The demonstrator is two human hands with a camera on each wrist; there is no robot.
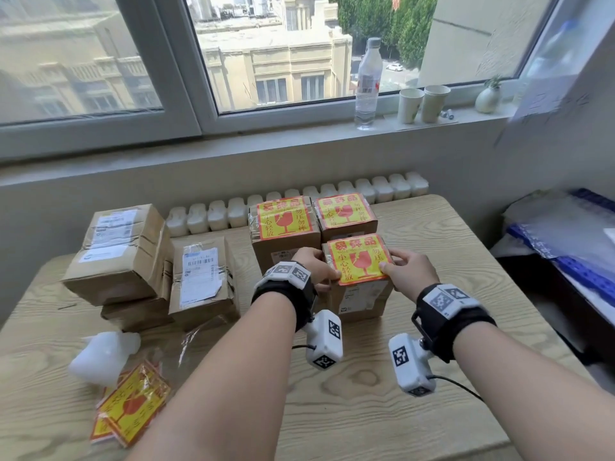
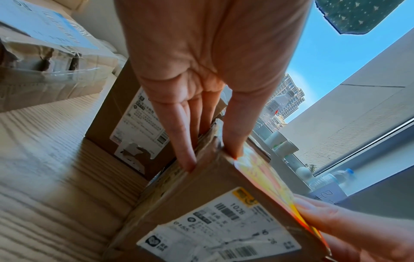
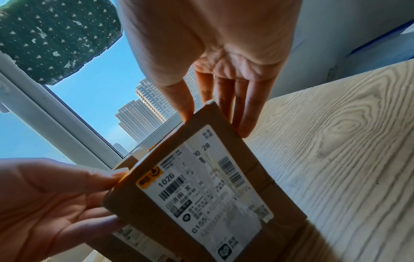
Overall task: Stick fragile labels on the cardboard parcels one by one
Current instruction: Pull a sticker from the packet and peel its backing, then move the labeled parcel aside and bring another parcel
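In the middle of the head view, on the wood-grain desk (image 1: 432, 394), we see a small cardboard parcel (image 1: 362, 301) standing in front of two others that already carry red-and-yellow stickers. Its own fragile label (image 1: 361, 259) lies across its top face. Our left hand (image 1: 312, 264) meets the label's near left corner and our right hand (image 1: 411, 269) its near right corner, one on each side, which we judge is meant to flatten the sticker while bracing the box so it cannot slide. At the left of the frame a cluster of unlabelled parcels (image 1: 119, 254) waits, and the spare labels (image 1: 129, 404) lie at lower left, within easy reach for the next round.

In the left wrist view, centre frame, the left hand's grip takes the parcel's top edge: the thumb (image 2: 235, 141) presses onto the label's corner while the fingers (image 2: 186, 150) lie straight down the taped side face. That squeeze pins the sticker at its rim.

In the right wrist view, upper centre, the right hand's grip mirrors this: the thumb (image 3: 181, 104) sits on the top edge, and the straight fingers (image 3: 246, 117) run down the far side face, beside the shipping slip (image 3: 208, 195). We judge this label nearly set, with the left-hand boxes yet to do.
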